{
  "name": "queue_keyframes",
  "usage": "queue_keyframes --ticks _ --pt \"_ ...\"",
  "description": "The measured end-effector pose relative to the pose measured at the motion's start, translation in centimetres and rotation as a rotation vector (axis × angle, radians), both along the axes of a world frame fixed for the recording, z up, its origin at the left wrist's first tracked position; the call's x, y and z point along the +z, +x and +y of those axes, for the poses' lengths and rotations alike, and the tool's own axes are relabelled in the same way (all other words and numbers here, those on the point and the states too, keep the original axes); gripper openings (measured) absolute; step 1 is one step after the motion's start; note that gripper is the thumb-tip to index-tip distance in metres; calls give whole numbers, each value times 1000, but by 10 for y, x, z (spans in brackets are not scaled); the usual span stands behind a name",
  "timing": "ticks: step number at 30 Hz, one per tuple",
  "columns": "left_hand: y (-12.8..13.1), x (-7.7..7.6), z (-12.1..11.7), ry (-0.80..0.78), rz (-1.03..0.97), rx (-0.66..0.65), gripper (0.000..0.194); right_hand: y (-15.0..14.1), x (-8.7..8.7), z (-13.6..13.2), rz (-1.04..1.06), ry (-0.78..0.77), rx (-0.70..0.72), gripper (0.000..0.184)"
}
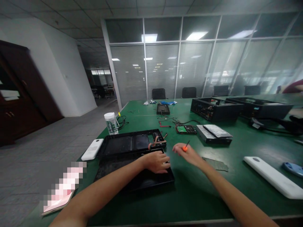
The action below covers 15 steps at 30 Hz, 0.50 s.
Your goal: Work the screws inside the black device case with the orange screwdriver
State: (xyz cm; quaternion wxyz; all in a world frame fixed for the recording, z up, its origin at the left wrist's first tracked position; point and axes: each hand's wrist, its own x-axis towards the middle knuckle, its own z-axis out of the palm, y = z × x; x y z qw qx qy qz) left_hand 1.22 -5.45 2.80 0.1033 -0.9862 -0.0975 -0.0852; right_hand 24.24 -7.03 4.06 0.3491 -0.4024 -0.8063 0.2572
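My left hand (pixel 155 161) is over the right end of a black open casing panel (pixel 151 183), its fingers slightly bent and apart. Whether the fingertips touch the panel is hidden. Behind that panel, a black plastic frame (pixel 120 145) lies open with a bundle of multicoloured wires (pixel 156 142) at its right end. To the right of the casing, my right hand (pixel 186 153) is closed around a screwdriver (pixel 185 148) with an orange handle. The screwdriver's dark shaft points up and away, clear of the casing.
On the green table (pixel 196 201) are a hard drive with a green board (pixel 186 129), a silver optical drive (pixel 213 134), black computer cases (pixel 215 108), white power banks (pixel 272 176) and a water bottle (pixel 111 123). Loose cables (pixel 165 124) lie behind my hands.
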Motion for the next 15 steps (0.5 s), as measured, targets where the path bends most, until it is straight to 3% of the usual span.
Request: queue_keyframes --ticks 2,5,7,9,11,15 --pt "-8 16 -1 24 48 37 23 -15 0 -40 -304 118 134 29" --pt "-36 30 6 3 -53 324 21 -18 -16 -94 -546 216 122 47" --pt "-61 29 14 -37 -91 497 21 -11 -29 -117 -612 251 83 50" --pt "-84 21 22 -92 -83 639 22 -2 -37 -127 -652 276 34 40" --pt "-100 11 30 -187 -12 700 22 3 -39 -130 -687 298 -8 24" --pt "-108 6 40 -243 120 633 14 3 -37 -126 -736 345 -69 4"
